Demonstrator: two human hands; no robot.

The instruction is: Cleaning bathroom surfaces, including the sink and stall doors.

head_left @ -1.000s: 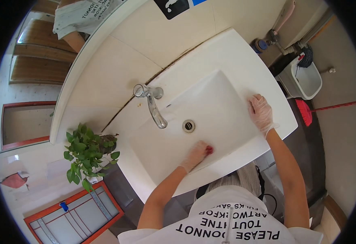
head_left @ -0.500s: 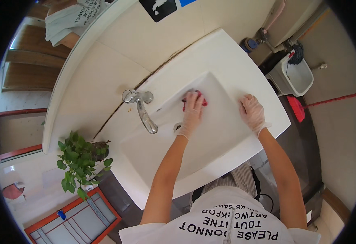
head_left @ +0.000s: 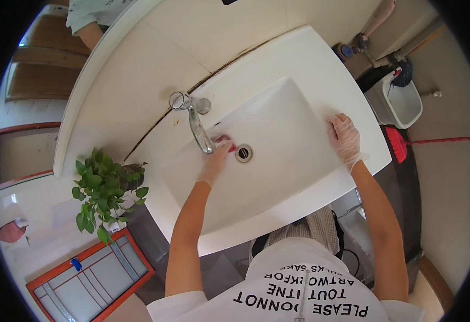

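Observation:
A white washbasin (head_left: 294, 177) fills the middle of the view. My left hand (head_left: 213, 161), in a clear thin glove, presses a small red cloth (head_left: 231, 147) against the basin floor, beneath the spout and just left of the round drain (head_left: 243, 153). Much of the cloth is covered by the fingers. The chrome tap (head_left: 196, 123) rises at the basin's back left, its spout end close to that hand. My right hand (head_left: 345, 140), gloved the same way, rests on the basin's right rim with its fingers curled in; nothing shows in it.
A leafy green plant (head_left: 102, 188) stands by the basin's left corner. Along the left wall curves a mirror (head_left: 28, 145). Right of the basin are a white bucket (head_left: 404, 104), a red broom head (head_left: 396, 144) and pipes (head_left: 371, 53). An orange-framed panel (head_left: 90, 273) lies at lower left.
My left hand has slid left with the red cloth, from beyond the drain to under the spout. My right hand stays on the right rim. The whole view has shifted slightly.

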